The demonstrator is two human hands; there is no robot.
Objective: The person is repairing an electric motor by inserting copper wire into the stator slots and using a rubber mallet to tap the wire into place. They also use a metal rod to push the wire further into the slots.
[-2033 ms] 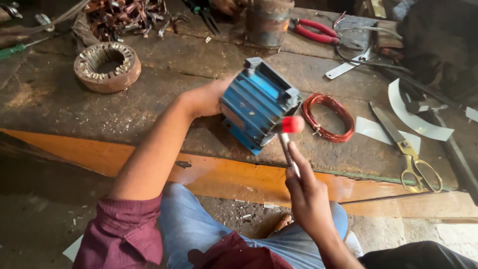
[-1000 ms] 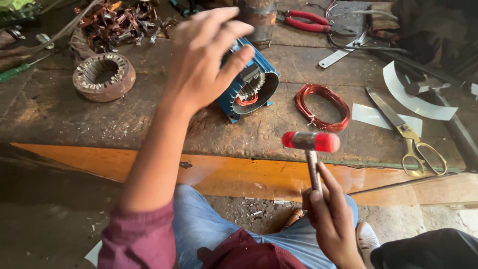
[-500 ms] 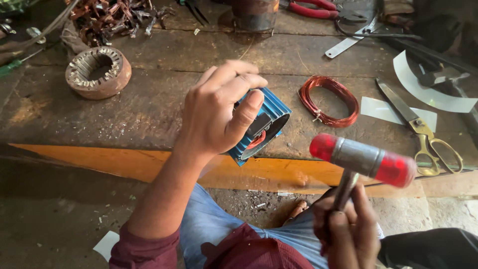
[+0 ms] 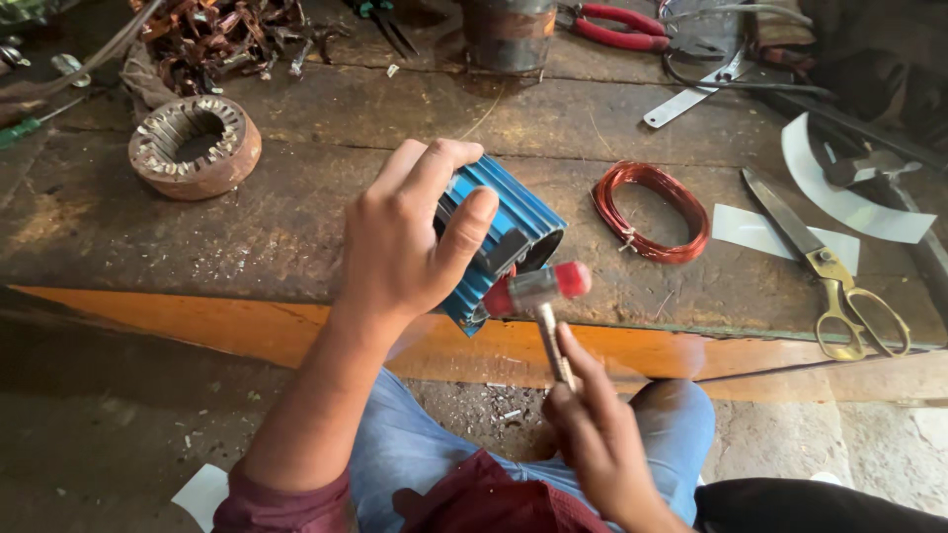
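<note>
Left hand (image 4: 400, 247) wrapped over the blue ribbed motor housing (image 4: 509, 232), fingers (image 4: 464, 232) curled tight around its top and near side, thumb along the ribs. The housing is tilted, its open end facing down and right, its low corner at the front edge of the table (image 4: 296, 227), above the orange strip along that edge.

Right hand (image 4: 592, 434) closed on the thin metal handle of a small mallet (image 4: 538, 291), fingers gripping low on the handle. Mallet head is grey in the middle with red caps at both ends; one red cap lies against the housing's lower end, just beside the open mouth. Whether it truly touches cannot be told.

On the table, right of the housing: a coil of copper wire (image 4: 652, 212), near but apart. Farther right, scissors (image 4: 829, 266) with brass-coloured loops, lying over a strip of white paper (image 4: 760, 229). Far left, a rusty stator ring (image 4: 196, 146); behind it a heap of old copper windings (image 4: 222, 35). At the back edge, red-handled pliers (image 4: 617, 28) and a metal cylinder (image 4: 509, 35).
</note>
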